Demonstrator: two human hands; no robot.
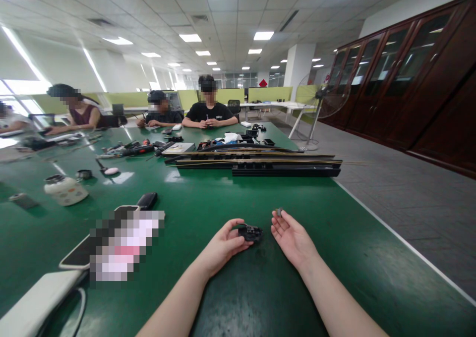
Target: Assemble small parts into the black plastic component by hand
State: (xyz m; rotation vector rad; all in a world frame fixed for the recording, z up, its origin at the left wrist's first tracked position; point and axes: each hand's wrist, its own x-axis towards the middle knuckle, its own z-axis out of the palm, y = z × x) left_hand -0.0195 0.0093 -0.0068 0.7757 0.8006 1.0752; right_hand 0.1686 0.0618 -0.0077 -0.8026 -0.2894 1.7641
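Bars (286, 171) lie beyond left fingers (232, 223) gripping a black part (253, 233), right fingers (277, 224) pinching a grey piece (279, 211).

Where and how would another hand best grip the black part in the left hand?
Probably grip the black part by its right end, coming from the right: the left hand holds its left end, and the right end sticks out free. Pinching the outer edges seems best, since the upper face looks uneven.
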